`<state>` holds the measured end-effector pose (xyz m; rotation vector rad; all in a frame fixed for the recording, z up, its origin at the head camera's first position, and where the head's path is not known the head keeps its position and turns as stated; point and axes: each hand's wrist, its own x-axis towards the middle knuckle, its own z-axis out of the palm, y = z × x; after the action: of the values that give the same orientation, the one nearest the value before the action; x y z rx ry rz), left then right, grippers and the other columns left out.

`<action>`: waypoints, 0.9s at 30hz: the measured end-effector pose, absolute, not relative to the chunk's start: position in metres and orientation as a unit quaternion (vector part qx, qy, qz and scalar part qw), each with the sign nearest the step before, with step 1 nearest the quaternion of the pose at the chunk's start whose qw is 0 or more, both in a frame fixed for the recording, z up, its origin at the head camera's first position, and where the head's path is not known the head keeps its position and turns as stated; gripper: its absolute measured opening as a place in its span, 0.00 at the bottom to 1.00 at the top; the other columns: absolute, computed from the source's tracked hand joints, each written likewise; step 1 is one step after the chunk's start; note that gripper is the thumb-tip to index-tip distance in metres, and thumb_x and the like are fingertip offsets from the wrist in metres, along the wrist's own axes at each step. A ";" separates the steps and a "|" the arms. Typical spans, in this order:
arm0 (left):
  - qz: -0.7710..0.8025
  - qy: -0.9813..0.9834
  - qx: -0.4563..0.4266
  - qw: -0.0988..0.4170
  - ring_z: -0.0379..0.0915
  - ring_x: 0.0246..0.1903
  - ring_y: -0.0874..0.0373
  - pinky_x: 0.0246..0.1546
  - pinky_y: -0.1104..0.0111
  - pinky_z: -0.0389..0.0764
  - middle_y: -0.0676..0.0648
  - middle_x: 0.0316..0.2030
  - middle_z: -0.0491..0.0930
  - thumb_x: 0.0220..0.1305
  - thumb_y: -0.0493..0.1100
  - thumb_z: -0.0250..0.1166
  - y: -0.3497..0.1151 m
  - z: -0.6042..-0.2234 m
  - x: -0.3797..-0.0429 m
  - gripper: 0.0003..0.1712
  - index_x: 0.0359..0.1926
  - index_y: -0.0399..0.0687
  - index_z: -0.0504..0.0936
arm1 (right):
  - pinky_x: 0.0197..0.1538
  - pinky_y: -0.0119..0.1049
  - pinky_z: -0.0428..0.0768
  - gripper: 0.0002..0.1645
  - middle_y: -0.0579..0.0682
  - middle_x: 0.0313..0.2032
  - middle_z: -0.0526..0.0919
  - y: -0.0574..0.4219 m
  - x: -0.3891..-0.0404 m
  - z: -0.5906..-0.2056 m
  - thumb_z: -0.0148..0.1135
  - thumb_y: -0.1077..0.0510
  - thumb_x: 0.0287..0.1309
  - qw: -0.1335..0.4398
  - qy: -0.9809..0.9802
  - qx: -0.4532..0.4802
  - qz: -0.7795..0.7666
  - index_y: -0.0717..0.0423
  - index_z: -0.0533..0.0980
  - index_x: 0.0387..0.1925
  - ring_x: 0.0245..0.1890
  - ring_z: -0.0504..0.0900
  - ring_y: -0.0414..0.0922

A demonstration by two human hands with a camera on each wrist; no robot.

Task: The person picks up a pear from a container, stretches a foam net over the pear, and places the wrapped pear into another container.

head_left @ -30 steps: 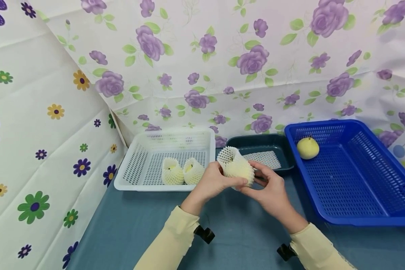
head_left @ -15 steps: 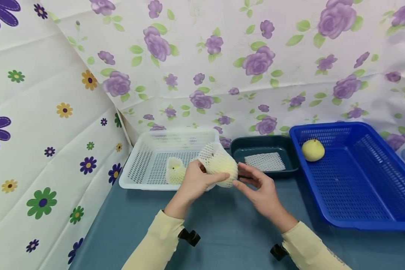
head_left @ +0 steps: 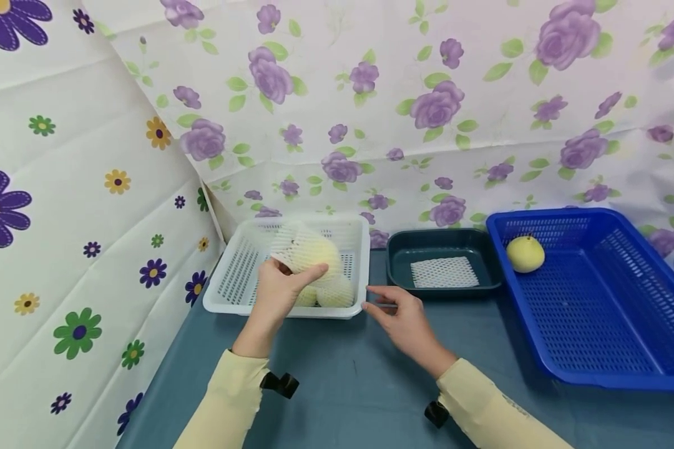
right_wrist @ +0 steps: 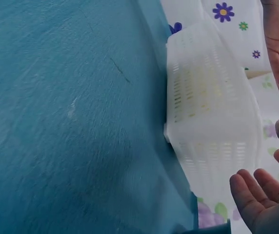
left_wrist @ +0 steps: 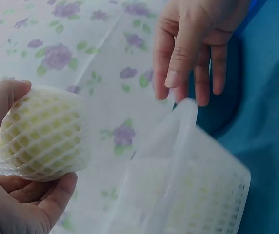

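Observation:
My left hand (head_left: 283, 284) grips a pale yellow pear (head_left: 316, 252) in a white foam net sleeve, held over the white basket (head_left: 361, 262). In the left wrist view the thumb and fingers curl round the netted pear (left_wrist: 44, 134). Below it, two more netted pears sit in the basket, partly hidden; the right one (head_left: 337, 292) shows best. My right hand (head_left: 401, 321) holds nothing; its loosely bent fingers point at the basket's front right corner. In the right wrist view the fingers (right_wrist: 259, 190) lie apart beside the basket wall.
A dark green tray (head_left: 399, 274) with a flat white foam net (head_left: 445, 272) stands right of the white basket. Further right, a blue basket (head_left: 590, 312) holds one bare pear (head_left: 525, 254) in its back left corner. A floral sheet (head_left: 393, 125) hangs behind the blue-green table (head_left: 348, 386).
My left hand has carried the netted pear leftward from in front of the dark tray to over the white basket. The right hand has let go of the pear and shifted left.

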<state>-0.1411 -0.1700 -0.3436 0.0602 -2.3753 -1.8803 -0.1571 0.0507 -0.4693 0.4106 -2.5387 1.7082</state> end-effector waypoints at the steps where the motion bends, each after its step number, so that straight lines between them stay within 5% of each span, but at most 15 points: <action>1: -0.617 -0.784 0.022 0.062 0.73 0.29 0.61 0.29 0.66 0.75 0.52 0.34 0.79 0.48 0.51 0.74 -0.173 -0.343 -0.141 0.24 0.44 0.49 0.76 | 0.47 0.37 0.82 0.22 0.39 0.49 0.78 0.048 -0.158 -0.469 0.64 0.42 0.54 0.026 -0.823 0.132 0.553 0.37 0.78 0.52 0.49 0.81 0.46; 9: -0.608 -0.786 0.053 0.102 0.77 0.39 0.56 0.35 0.64 0.79 0.49 0.42 0.80 0.44 0.55 0.75 -0.205 -0.357 -0.152 0.29 0.47 0.52 0.77 | 0.45 0.32 0.82 0.16 0.34 0.47 0.78 0.039 -0.163 -0.471 0.64 0.43 0.55 0.013 -0.831 0.122 0.543 0.25 0.76 0.47 0.43 0.81 0.34; 27: -0.529 -0.820 0.172 0.136 0.72 0.46 0.60 0.41 0.71 0.76 0.54 0.49 0.75 0.39 0.63 0.75 -0.284 -0.392 -0.183 0.40 0.54 0.58 0.73 | 0.43 0.29 0.81 0.16 0.34 0.44 0.82 0.040 -0.166 -0.471 0.62 0.42 0.56 0.000 -0.819 0.134 0.558 0.26 0.77 0.47 0.41 0.80 0.30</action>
<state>-0.1833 -0.2835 -0.3924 0.4973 -2.3748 -1.5312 -0.1662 0.0397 -0.4711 0.4197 -2.5732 1.7514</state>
